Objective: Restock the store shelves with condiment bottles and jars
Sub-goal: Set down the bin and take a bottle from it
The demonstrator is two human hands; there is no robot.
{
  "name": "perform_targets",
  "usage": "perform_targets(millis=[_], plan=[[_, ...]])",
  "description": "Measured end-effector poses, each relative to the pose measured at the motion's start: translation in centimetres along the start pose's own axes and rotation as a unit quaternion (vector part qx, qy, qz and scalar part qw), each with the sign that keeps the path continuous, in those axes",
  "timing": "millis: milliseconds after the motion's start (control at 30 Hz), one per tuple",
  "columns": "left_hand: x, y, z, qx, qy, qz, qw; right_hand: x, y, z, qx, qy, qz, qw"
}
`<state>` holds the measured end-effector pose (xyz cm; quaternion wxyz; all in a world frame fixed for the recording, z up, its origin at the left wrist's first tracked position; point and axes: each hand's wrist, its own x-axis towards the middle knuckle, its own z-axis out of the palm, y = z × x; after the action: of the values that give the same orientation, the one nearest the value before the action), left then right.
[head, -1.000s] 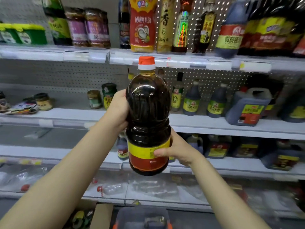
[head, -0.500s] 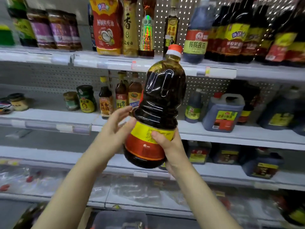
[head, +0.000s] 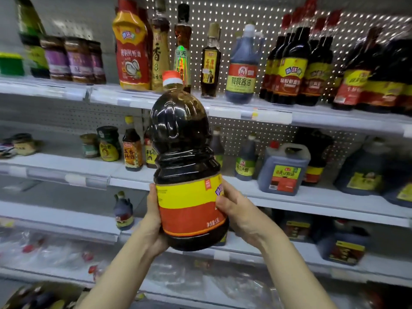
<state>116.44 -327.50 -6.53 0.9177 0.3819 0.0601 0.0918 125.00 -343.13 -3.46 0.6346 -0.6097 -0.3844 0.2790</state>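
A large dark sauce bottle (head: pixel 182 139) with an orange-and-white cap and a yellow and red label stands upright in the air before the shelves. My left hand (head: pixel 153 221) grips its lower left side and base. My right hand (head: pixel 236 212) grips the label on its right, thumb across the front. The bottle hides part of the middle shelf (head: pixel 312 199) behind it.
The top shelf (head: pixel 267 112) carries several sauce bottles and jars. On the middle shelf stand small jars (head: pixel 107 143) at left and a dark jug (head: pixel 283 168) at right. Lower shelves hold jugs and plastic-wrapped packs. A cardboard box (head: pixel 40 295) sits at bottom left.
The bottle has gone from tilted right to upright. My left hand has slid down from its upper side to grip the base, and the view has shifted right.
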Motion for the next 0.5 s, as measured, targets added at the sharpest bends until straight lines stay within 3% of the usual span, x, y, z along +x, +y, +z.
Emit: perform_targets(millis=[167,367,500], plan=[[1.4,2.1,-1.5,0.038,-0.009,-0.034,0.999,0.7,-0.5,2.3,0.040,-0.005,0.011,0.999],[2.7,4.8,-2.0,0.137,-0.012,-0.012,0.990,2.3,-1.0,4.2,0.060,0.058,-0.003,0.997],[3.4,7.0,-3.1,0.238,-0.016,0.014,0.971,3.8,0.2,6.1,0.103,0.153,-0.031,0.982]])
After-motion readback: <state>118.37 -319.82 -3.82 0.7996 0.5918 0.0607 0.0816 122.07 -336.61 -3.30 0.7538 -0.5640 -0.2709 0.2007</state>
